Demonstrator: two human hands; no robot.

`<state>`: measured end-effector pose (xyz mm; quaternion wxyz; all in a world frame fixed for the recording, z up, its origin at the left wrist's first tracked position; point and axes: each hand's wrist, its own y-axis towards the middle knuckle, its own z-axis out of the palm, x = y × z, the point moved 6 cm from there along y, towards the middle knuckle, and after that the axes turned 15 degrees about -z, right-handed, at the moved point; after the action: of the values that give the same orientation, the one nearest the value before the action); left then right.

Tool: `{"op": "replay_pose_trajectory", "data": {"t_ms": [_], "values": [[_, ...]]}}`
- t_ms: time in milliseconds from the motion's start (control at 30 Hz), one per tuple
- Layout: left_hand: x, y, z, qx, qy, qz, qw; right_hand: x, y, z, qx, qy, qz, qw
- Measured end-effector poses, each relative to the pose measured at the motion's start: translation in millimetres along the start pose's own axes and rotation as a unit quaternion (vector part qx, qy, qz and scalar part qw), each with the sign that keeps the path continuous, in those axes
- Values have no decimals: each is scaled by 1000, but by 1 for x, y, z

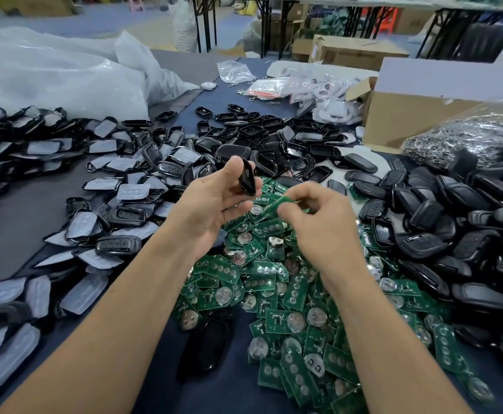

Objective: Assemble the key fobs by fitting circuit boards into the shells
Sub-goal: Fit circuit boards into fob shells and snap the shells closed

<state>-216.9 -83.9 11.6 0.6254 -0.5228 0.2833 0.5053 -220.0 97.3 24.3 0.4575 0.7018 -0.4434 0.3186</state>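
Board pile (289,294) sits under my wrists. Above it, my right hand (313,216) pinches one circuit board (269,206) and my left hand (211,201) grips a shell (248,179), the two not quite touching. Padded shells (118,180) lie left of the pile, black covers (453,219) right, cardboard box (417,115) beyond.

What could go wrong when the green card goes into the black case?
The right hand only pinches the circuit board by one end, so it might slip and get lost in the pile of boards below. The left hand holds the black shell at its fingertips, so the shell could twist or pop out when the board is pushed in.
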Motion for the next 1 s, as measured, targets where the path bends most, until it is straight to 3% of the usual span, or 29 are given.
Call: {"op": "replay_pose_trajectory", "data": {"t_ms": [100, 167, 200, 333, 500, 800, 1000], "values": [[3, -1, 6, 38, 35, -22, 998, -4, 2, -12, -98, 173, 58, 978], [3, -3, 10, 67, 39, -38, 996, -4, 1, -9, -117, 325, 99, 933], [3, -4, 11, 76, 35, -44, 996, -3, 0, -8, -113, 350, 111, 923], [5, -5, 13, 96, 20, -60, 993, -4, -1, -7, -86, 287, 118, 947], [7, -6, 14, 100, 20, -73, 992, -3, 2, -13, -111, 229, 89, 963], [8, -6, 14, 98, 52, -69, 991, 9, 3, 4, -16, 278, 51, 959], [10, -3, 14, 62, 81, -48, 994, 7, -1, 4, -24, 300, 50, 952]]}}
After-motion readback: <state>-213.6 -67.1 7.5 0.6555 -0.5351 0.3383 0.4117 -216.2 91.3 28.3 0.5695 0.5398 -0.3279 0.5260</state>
